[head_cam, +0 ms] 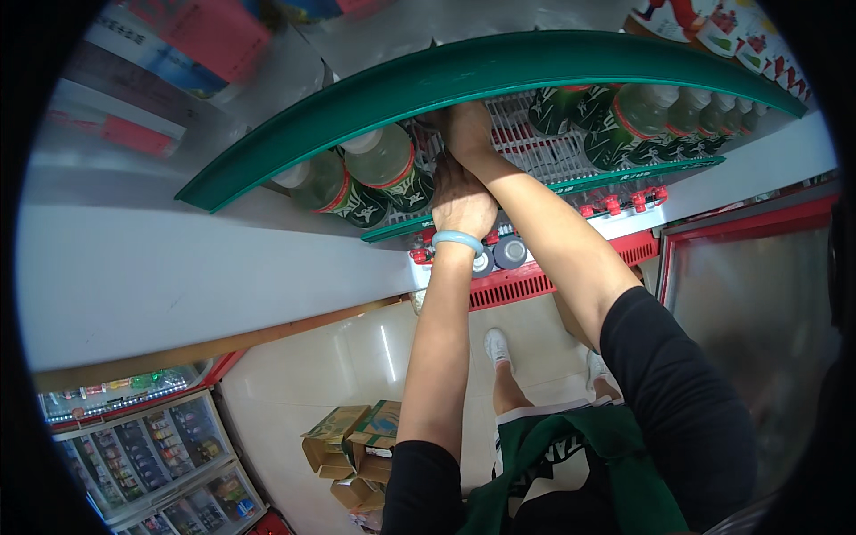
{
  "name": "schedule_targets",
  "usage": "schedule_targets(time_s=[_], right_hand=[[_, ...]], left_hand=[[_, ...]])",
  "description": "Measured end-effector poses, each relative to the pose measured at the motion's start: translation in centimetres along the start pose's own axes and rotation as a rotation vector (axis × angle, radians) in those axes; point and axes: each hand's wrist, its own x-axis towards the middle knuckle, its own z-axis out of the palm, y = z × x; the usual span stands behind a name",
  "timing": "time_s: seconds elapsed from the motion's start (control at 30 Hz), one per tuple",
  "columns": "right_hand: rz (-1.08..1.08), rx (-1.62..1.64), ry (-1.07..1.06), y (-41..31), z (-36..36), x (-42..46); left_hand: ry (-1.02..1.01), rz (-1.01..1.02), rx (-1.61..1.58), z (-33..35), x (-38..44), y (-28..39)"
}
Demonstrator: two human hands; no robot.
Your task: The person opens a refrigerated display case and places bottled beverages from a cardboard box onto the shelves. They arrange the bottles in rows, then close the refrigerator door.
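Note:
Both my arms reach into a refrigerated cabinet, under the green front strip of an upper shelf (441,77). My left hand (463,200), with a pale blue bangle at its wrist, is over a white wire shelf (535,144); its fingertips are hidden. My right hand (467,127) is farther in, beside and partly above the left, its fingers hidden under the strip. What either hand touches cannot be seen. Large bottles with green labels (388,167) stand just left of my hands. More such bottles (618,127) stand in rows to the right.
Below the wire shelf are red-capped bottles (612,204) and grey-capped containers (511,252). An open glass door (749,287) is at the right. Cardboard boxes (361,441) lie on the tiled floor. Another drinks cooler (160,455) stands at lower left.

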Motion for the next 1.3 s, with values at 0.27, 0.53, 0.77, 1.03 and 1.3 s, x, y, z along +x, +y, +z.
schedule_targets(time_s=[0.27, 0.53, 0.77, 1.03, 1.3], right_hand=[[0.032, -0.043, 0.154, -0.3, 0.3, -0.3], [-0.031, 0.014, 0.175, 12.3, -1.0, 6.4], [0.246, 0.002, -0.113, 0.5, -4.8, -1.0], [0.152, 0.015, -0.094, -3.2, -3.7, -3.3], [0.141, -0.024, -0.129, -1.5, -0.4, -0.4]], left_hand=[[-0.002, -0.030, 0.046, 0.1, -0.5, -1.1], [0.054, 0.065, 0.106, 1.1, 0.3, 0.8], [0.146, 0.022, -0.030, 0.3, -1.5, -1.8], [0.156, -0.044, -0.053, -0.4, -1.6, -0.6], [0.113, -0.036, -0.108, -0.5, -0.7, 0.1]])
